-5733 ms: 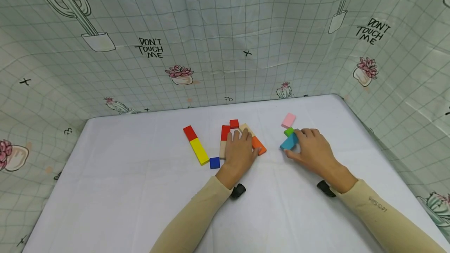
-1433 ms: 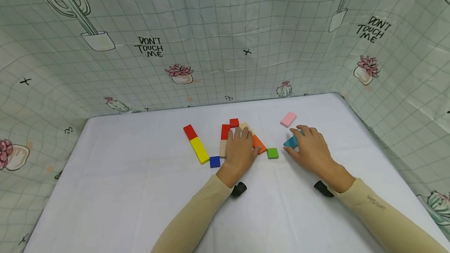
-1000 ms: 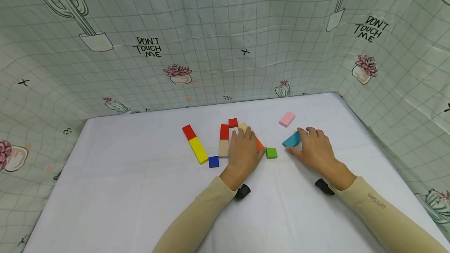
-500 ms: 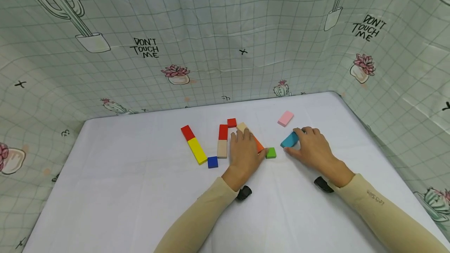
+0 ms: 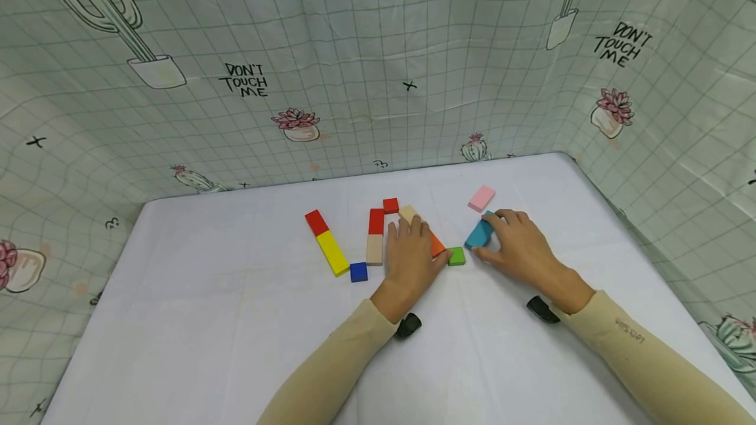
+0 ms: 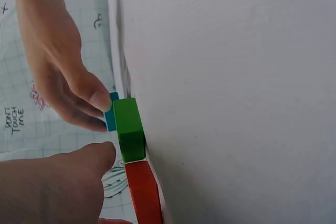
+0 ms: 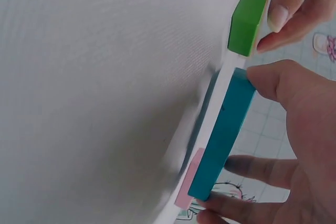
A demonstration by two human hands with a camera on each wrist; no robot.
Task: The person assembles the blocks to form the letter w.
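Observation:
My right hand (image 5: 522, 244) holds a teal block (image 5: 479, 234) by its two ends, thumb at the near end and fingers at the far end. In the right wrist view the teal block (image 7: 223, 135) shows a shadow on the cloth beside it. My left hand (image 5: 410, 258) lies with loosely spread fingers over a slanted row made of a beige block (image 5: 407, 212) and an orange block (image 5: 437, 245), partly covering both. Its thumb tip is close to a small green block (image 5: 457, 256), which sits at the orange block's near end.
Left of the left hand stand a red-and-beige column (image 5: 375, 236), a small red block (image 5: 391, 205), a blue block (image 5: 358, 272) and a slanted red-and-yellow row (image 5: 333, 253). A pink block (image 5: 482, 198) lies beyond the teal one. Printed cloth hangs behind the white table (image 5: 236, 333).
The green block has gone from beside the teal block to the orange block's end. The teal block has turned more upright and shifted slightly left with my right hand. My left hand slid slightly right.

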